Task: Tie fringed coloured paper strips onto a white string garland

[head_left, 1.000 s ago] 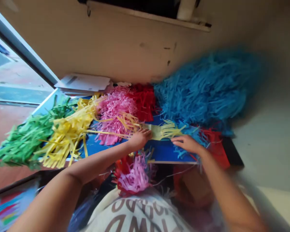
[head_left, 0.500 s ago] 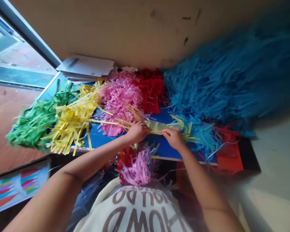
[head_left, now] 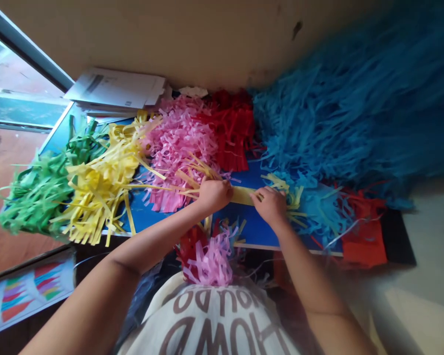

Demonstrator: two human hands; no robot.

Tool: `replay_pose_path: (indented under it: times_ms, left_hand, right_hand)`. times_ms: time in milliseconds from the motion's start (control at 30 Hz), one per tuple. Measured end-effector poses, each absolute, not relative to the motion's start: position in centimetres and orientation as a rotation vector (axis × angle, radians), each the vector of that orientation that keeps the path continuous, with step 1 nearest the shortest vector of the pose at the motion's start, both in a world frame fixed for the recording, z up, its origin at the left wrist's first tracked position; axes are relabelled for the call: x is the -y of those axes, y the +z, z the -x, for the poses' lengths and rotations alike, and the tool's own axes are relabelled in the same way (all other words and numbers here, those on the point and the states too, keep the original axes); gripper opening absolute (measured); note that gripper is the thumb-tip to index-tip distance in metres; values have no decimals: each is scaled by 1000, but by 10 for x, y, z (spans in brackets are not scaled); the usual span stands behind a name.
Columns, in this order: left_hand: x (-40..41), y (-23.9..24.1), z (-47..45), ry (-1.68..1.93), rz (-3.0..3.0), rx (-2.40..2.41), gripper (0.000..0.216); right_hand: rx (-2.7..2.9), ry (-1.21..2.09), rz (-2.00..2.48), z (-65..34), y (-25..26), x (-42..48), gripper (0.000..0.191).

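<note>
Between my hands stretches a yellow tissue-paper fringe (head_left: 243, 195), its plain middle band taut and its cut strips sticking out past both fists. My left hand (head_left: 215, 194) is closed around one end, beside the pink fringe pile (head_left: 183, 143). On the other end, my right hand (head_left: 271, 203) pinches the band with thumb and fingers, next to light blue fringe (head_left: 321, 204). Below, at my lap, hangs a bunch of pink tassel strips (head_left: 210, 259) with red paper beside it.
A blue table (head_left: 148, 215) carries green fringe (head_left: 37, 192), yellow fringe (head_left: 99, 187), red fringe (head_left: 235, 130) and stacked white papers (head_left: 114, 88). A large blue fringe mass (head_left: 348, 113) fills the right. Red paper (head_left: 364, 236) overhangs the right front edge. A printed picture (head_left: 31, 293) sits low left.
My hands have drawn slightly farther apart, and the yellow band between them now looks narrower and more gathered. The camera view has shifted a little.
</note>
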State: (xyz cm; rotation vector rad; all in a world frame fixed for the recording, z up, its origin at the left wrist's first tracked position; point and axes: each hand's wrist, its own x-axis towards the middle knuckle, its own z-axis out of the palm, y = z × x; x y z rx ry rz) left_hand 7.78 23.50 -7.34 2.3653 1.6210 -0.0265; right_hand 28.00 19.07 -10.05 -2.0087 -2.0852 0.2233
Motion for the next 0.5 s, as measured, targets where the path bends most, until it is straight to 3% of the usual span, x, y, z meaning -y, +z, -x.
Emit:
replay_pose_path:
  times_ms: [367, 500]
  left_hand:
    - [-237, -76, -78, -104, -2388, -1612, 33]
    - [-236, -78, -75, 129, -2654, -1408, 28]
  right_hand:
    - [2014, 271, 1972, -281, -107, -195, 32]
    - [1932, 99, 2015, -280, -94, -188, 22]
